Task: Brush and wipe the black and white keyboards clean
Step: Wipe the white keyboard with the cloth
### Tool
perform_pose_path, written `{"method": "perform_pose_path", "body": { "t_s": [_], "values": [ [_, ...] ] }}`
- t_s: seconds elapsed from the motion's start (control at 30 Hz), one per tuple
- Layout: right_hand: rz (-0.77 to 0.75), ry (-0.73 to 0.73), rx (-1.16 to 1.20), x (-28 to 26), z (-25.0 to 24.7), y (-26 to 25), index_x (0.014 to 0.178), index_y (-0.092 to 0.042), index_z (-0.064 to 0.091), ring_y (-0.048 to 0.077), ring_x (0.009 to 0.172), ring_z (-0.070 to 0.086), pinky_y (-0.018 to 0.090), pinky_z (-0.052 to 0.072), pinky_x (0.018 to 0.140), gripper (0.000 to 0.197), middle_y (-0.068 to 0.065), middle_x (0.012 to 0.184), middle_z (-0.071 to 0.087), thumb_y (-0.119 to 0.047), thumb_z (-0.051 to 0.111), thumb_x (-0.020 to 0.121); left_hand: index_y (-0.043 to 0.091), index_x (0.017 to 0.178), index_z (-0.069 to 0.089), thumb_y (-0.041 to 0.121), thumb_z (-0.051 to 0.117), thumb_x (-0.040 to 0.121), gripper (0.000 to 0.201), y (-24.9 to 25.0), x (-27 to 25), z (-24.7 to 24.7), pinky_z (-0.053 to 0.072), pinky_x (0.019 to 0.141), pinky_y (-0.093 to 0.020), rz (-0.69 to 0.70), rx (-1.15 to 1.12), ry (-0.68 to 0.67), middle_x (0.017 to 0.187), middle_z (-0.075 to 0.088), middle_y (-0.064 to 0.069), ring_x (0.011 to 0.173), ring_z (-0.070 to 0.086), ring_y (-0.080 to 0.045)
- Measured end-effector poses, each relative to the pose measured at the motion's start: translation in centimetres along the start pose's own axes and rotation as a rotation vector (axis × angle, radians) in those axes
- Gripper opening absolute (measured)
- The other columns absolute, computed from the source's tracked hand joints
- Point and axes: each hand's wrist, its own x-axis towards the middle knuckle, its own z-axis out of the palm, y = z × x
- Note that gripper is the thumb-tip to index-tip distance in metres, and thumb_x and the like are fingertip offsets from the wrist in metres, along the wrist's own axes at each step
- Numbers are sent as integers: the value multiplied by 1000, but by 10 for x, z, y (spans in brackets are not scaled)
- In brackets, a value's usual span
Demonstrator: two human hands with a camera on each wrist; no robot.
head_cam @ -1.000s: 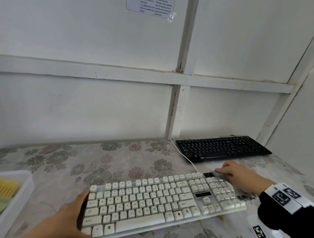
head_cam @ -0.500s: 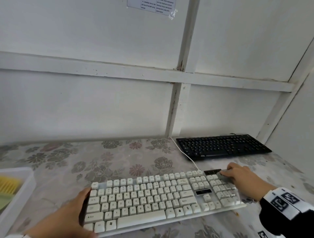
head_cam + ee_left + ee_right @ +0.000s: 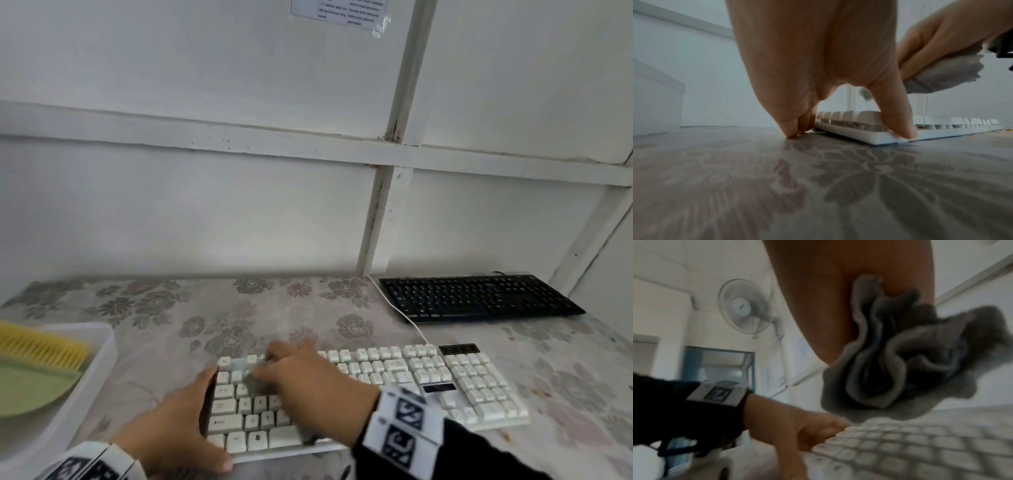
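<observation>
The white keyboard (image 3: 376, 383) lies near the table's front edge. My left hand (image 3: 198, 418) grips its left end, with the thumb (image 3: 900, 126) on the front edge and the fingers down beside the left side. My right hand (image 3: 294, 373) clutches a bunched grey cloth (image 3: 900, 361) and holds it on the upper-left keys, blurred by motion. The cloth (image 3: 945, 76) bulges out under the fingers in the left wrist view. The black keyboard (image 3: 479, 298) sits untouched at the back right by the wall.
A white tray (image 3: 99, 346) at the left edge holds a yellow brush (image 3: 44, 346) and a green item (image 3: 30, 387). The white cable (image 3: 400, 311) runs back past the black keyboard. A floral cloth (image 3: 171, 315) covers the table; walls close the back and right.
My right hand has swept the cloth from the white keyboard's right end to its left end. My left hand keeps its hold on the left end.
</observation>
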Motion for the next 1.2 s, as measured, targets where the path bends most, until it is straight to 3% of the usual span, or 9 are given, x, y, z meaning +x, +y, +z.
{"method": "perform_pose_path", "body": {
  "t_s": [0.1,0.27,0.53,0.67,0.8,0.9,1.07,1.13,1.2],
  "values": [
    [-80,-75,-158,32,17,-26,98,-13,65,36,98,45,50,43,85,22,9,105,44,-2,51,86,35,140,5,54,84,39,130,-6,4,-2,36,106,-24,16,62,6,133,38,20,124,41,0],
    [-13,-100,-250,38,40,-35,109,1,63,40,110,41,50,41,87,25,15,119,43,-5,45,92,34,144,2,52,85,44,131,-11,4,0,40,104,-25,20,78,30,137,41,20,124,43,3],
    [-8,-58,-203,7,25,-1,109,-13,60,34,104,44,44,38,84,29,10,116,44,-2,42,89,30,144,2,43,85,48,128,1,-1,-2,33,105,-23,-34,84,-6,128,40,20,119,41,-1],
    [41,-59,-178,-8,19,13,110,-18,59,29,99,43,38,32,83,45,6,118,43,-9,22,86,31,145,1,44,86,46,130,1,-2,-2,32,107,-23,-36,53,-14,131,41,20,121,41,-2],
    [115,-70,-153,-23,11,22,117,-21,57,20,88,30,35,30,82,43,2,120,41,3,40,85,33,145,2,42,86,49,128,3,-4,-1,33,107,-24,-34,46,-13,129,42,22,120,43,-2],
    [155,-67,-126,-32,10,33,114,-26,59,21,93,38,35,35,86,45,-4,110,38,3,40,85,33,145,0,40,85,51,127,5,-5,-1,33,106,-22,-37,52,-13,129,41,22,120,42,-1],
    [311,-102,-146,-39,-8,34,108,-21,63,21,83,35,31,25,75,37,-5,95,30,1,39,89,32,145,0,39,85,53,125,4,-5,-1,34,102,-20,-45,75,-9,125,43,21,117,44,-3],
    [304,-109,-125,-30,-14,20,99,-20,63,19,80,37,33,29,84,33,-5,92,31,2,41,90,31,144,1,37,85,55,122,6,-5,-1,35,98,-17,-45,82,-4,121,44,21,115,45,-3],
    [256,-80,-48,-15,-12,0,103,-20,65,23,98,41,39,33,98,35,-6,99,33,4,44,89,31,144,3,35,86,56,121,6,-5,-2,34,93,-14,-38,71,-3,117,44,24,113,46,-1]
  ]
}}
